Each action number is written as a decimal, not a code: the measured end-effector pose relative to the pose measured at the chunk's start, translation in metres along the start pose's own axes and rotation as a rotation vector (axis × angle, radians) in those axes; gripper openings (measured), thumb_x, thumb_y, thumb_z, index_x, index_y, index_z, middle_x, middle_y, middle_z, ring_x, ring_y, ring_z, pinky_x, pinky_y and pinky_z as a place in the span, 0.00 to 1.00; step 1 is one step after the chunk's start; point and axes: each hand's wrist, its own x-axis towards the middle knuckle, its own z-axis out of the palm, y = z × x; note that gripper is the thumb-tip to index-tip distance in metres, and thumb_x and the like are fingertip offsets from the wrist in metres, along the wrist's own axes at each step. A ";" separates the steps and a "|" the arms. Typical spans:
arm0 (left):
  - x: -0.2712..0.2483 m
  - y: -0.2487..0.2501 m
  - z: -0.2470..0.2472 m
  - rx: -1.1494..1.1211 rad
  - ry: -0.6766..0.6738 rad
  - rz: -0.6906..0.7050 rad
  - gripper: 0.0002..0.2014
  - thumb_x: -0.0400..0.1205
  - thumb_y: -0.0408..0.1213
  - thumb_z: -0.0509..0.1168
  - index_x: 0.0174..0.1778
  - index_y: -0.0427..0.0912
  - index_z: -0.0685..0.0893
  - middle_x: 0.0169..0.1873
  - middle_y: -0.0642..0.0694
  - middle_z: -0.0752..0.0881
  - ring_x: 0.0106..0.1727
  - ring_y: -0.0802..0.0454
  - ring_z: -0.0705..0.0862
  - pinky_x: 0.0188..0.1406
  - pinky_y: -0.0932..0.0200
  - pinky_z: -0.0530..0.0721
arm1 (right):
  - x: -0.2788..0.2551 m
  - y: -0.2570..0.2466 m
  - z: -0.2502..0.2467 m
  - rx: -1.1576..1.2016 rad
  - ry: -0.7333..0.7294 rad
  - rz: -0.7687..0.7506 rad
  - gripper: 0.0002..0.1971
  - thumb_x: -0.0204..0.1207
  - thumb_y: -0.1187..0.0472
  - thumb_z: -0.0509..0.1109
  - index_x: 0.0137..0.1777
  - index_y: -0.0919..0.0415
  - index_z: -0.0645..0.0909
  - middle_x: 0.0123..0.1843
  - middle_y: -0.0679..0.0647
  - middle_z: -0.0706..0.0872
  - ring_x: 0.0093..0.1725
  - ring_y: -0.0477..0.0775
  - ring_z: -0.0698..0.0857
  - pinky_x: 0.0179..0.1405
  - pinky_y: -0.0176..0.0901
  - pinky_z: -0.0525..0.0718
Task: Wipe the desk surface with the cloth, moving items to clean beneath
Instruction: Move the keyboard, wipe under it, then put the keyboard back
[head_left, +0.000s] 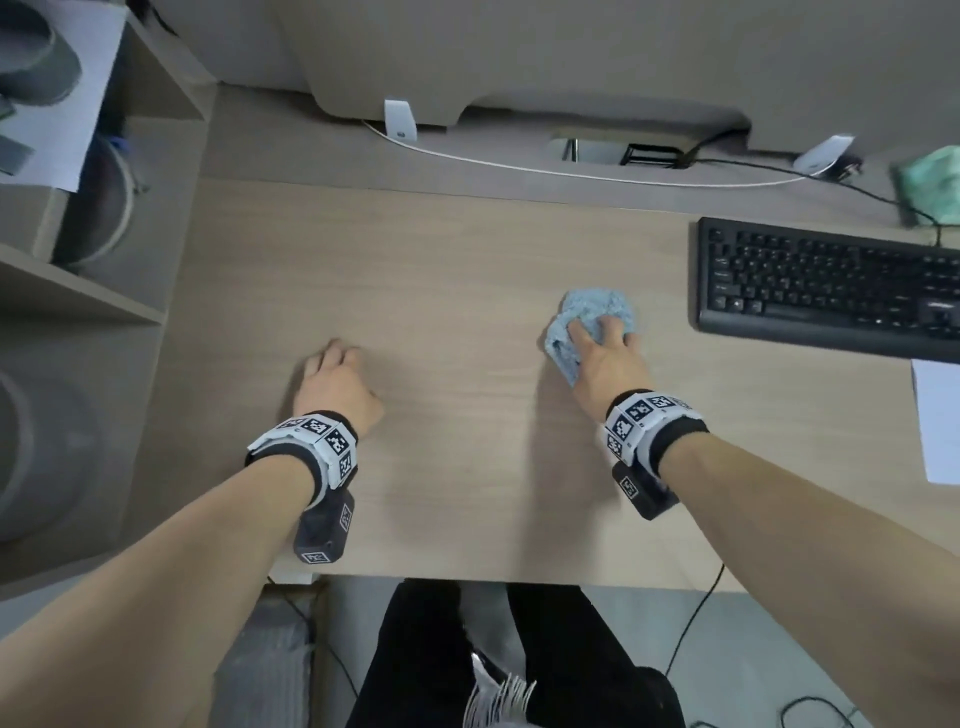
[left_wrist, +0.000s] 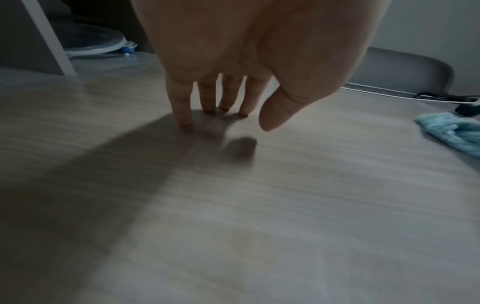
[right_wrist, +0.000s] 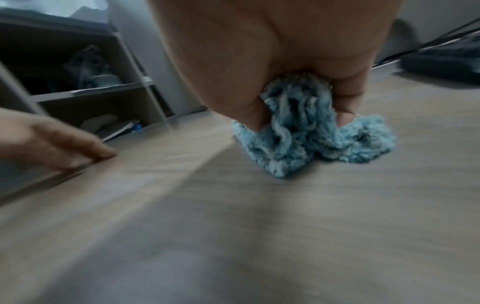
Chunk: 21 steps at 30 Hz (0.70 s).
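A fluffy light-blue cloth (head_left: 597, 317) lies bunched on the wooden desk (head_left: 441, 291), right of centre. My right hand (head_left: 605, 348) grips the cloth (right_wrist: 311, 133) and holds it down on the desk; thumb and fingers curl into its folds in the right wrist view. My left hand (head_left: 335, 382) rests on the desk at the left with nothing in it. In the left wrist view its fingertips (left_wrist: 185, 121) touch the wood, the fingers fairly straight. The cloth's edge (left_wrist: 451, 133) shows far right there.
A black keyboard (head_left: 831, 286) lies at the right, with white paper (head_left: 940, 421) below it. White and black cables (head_left: 571, 174) run along the back, near a green cloth (head_left: 930, 182). An open shelf unit (head_left: 78, 234) stands at the left.
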 end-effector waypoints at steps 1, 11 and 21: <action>-0.002 0.000 -0.001 0.013 0.002 0.011 0.32 0.73 0.34 0.62 0.77 0.44 0.70 0.82 0.45 0.62 0.79 0.39 0.63 0.76 0.49 0.69 | -0.002 -0.017 0.004 -0.008 -0.006 -0.046 0.36 0.77 0.63 0.67 0.83 0.49 0.57 0.81 0.61 0.56 0.74 0.70 0.66 0.67 0.55 0.77; 0.010 -0.055 -0.019 -0.063 -0.168 0.224 0.38 0.72 0.29 0.61 0.82 0.42 0.65 0.84 0.44 0.61 0.84 0.44 0.60 0.83 0.53 0.59 | -0.042 -0.174 0.051 -0.153 -0.134 -0.466 0.41 0.74 0.59 0.71 0.84 0.51 0.54 0.83 0.63 0.53 0.77 0.72 0.61 0.77 0.59 0.68; 0.004 0.037 -0.045 -0.326 -0.032 0.159 0.20 0.81 0.36 0.61 0.70 0.41 0.79 0.66 0.37 0.83 0.67 0.37 0.80 0.68 0.51 0.76 | -0.062 -0.072 -0.033 0.437 0.040 -0.219 0.28 0.81 0.52 0.65 0.80 0.60 0.69 0.80 0.61 0.72 0.66 0.64 0.83 0.71 0.42 0.70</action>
